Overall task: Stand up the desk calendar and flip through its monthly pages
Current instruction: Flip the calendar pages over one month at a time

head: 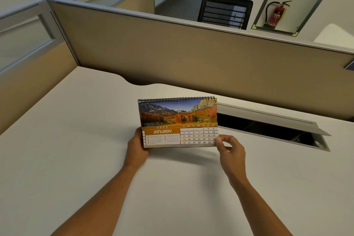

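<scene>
A spiral-bound desk calendar (178, 120) is held a little above the white desk (76, 140), tilted up toward me, showing the January 2026 page with an autumn mountain photo. My left hand (137, 149) grips its lower left corner from behind and below. At the lower right corner, my right hand (230, 149) pinches the page edges between thumb and fingers. The calendar casts a shadow on the desk just under it.
An open cable tray with a raised grey flap (272, 120) is set into the desk right behind the calendar. Beige partition walls (172, 53) close the desk at the back and left. Beyond them are a black mesh chair (225, 11) and a red fire extinguisher (275, 15).
</scene>
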`<state>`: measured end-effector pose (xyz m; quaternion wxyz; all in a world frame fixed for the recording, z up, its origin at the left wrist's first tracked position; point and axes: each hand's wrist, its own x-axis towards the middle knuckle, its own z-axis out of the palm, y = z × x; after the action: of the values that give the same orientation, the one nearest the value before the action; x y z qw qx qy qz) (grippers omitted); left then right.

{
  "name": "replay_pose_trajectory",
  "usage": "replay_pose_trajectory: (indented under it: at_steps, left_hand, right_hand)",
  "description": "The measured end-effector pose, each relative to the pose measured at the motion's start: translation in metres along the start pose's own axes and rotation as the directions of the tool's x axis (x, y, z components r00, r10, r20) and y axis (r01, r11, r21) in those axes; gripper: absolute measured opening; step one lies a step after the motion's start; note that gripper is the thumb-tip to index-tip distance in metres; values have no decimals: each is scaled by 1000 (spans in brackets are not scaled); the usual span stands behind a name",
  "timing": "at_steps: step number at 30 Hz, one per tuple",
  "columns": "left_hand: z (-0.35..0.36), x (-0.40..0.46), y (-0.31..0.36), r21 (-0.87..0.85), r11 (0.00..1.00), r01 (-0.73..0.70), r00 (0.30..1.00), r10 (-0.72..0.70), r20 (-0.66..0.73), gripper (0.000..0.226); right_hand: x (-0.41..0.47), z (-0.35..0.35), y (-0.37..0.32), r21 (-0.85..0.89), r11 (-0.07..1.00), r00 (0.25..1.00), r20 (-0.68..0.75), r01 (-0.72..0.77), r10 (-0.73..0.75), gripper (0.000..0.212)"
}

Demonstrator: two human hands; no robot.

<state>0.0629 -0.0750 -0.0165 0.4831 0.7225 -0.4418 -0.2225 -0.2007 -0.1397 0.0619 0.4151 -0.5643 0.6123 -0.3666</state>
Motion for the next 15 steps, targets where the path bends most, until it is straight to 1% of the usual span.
replay_pose_trajectory:
  at_steps: [1, 2, 3, 4, 6, 7, 8, 9, 10, 11, 12, 13, 14, 15]
  left_hand:
    - [1, 0, -1, -3, 1000, -5, 1000, 5, -9, 21]
    - [0, -1, 0, -66, 998, 9, 1000, -10, -23, 8]
    - [0, -2, -1, -68, 997, 29, 999, -31, -32, 12]
    - [-2, -4, -1, -110, 992, 57, 998, -60, -23, 23]
    - [-2, -9, -9, -48, 993, 105, 994, -105, 10, 47]
    - [-1, -10, -11, 1, 990, 142, 990, -142, 9, 54]
    - [0, -9, -9, 2, 987, 163, 987, -163, 4, 51]
    - [0, -7, -7, 23, 993, 119, 993, -119, -3, 45]
    - [1, -5, -4, 22, 999, 42, 999, -42, -7, 42]
    - [1, -2, -2, 37, 999, -22, 1000, 22, -1, 42]
    - [1, 0, -1, 36, 998, -48, 999, 48, 3, 42]
    - [0, 1, 1, 30, 999, -43, 999, 43, 3, 42]
    - [1, 1, 0, 16, 999, -32, 999, 32, 3, 42]
    - [1, 0, -1, 1, 1000, -20, 1000, 20, 5, 42]
  right_hand:
    - [-2, -4, -2, 65, 998, 999, 53, 2, -6, 12]
    - [-3, -9, -4, 163, 987, 993, 120, -15, -5, 16]
    - [-4, -15, -7, 273, 961, 981, 196, -50, -4, 21]
    - [-3, -21, -11, 375, 922, 963, 269, -94, -11, 25]
    - [0, -30, -22, 540, 826, 926, 371, -162, -61, 30]
    - [2, -33, -29, 605, 776, 914, 394, -178, -97, 29]
    - [5, -35, -38, 659, 729, 907, 400, -184, -133, 26]
    - [9, -36, -48, 701, 689, 903, 396, -181, -167, 24]
    - [14, -36, -59, 734, 658, 900, 387, -169, -200, 23]
    - [19, -35, -71, 751, 644, 900, 374, -150, -226, 23]
    - [25, -34, -83, 759, 638, 904, 354, -129, -238, 21]
    - [31, -32, -95, 758, 644, 914, 330, -107, -236, 19]
    - [36, -30, -105, 756, 648, 921, 313, -94, -232, 23]
    - [40, -28, -113, 745, 663, 925, 302, -77, -232, 35]
